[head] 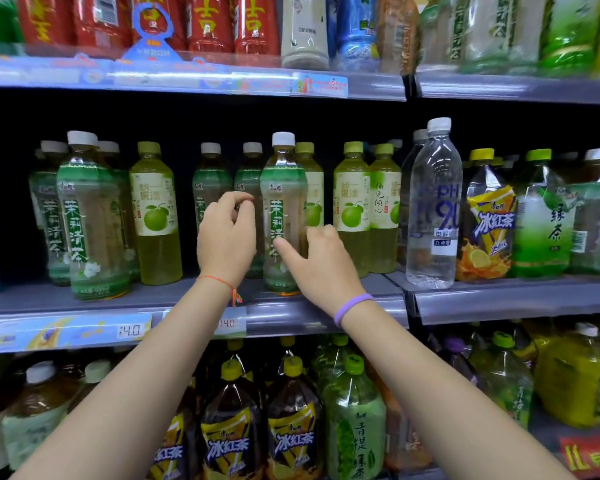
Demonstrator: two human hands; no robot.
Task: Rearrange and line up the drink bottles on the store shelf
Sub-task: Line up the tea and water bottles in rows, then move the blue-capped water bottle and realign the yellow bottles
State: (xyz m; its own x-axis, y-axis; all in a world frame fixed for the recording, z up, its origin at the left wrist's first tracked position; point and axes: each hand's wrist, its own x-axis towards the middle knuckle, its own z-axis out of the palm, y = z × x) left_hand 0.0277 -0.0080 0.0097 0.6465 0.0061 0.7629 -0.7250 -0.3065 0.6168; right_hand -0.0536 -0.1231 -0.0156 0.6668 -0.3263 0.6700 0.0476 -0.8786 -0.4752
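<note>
- Head view: the jasmine tea bottle, white-capped with a green label reading 茉莉清茶, stands at the front lip of the middle shelf, forward of its row.
- The right hand lies at its 4 o'clock, fingers loosely spread, thumb touching the label; nothing is gripped.
- The left hand hovers at its 9 o'clock, fingers curled narrow, holding nothing; whether it brushes the bottle is hard to say.
- Risk, as I judge it: a sideways nudge this close to the edge could tip the bottle off the shelf.
- A push back could knock the pomelo drink bottle at 2 o'clock, just behind.
- Another pomelo drink bottle at 9 o'clock shows a green fruit picture.
- The water bottle at 3 o'clock reads "PH 9.0".
- The iced tea bottle beyond reads 冰红茶.
- The price tag at 7 o'clock reads "4.0".
</note>
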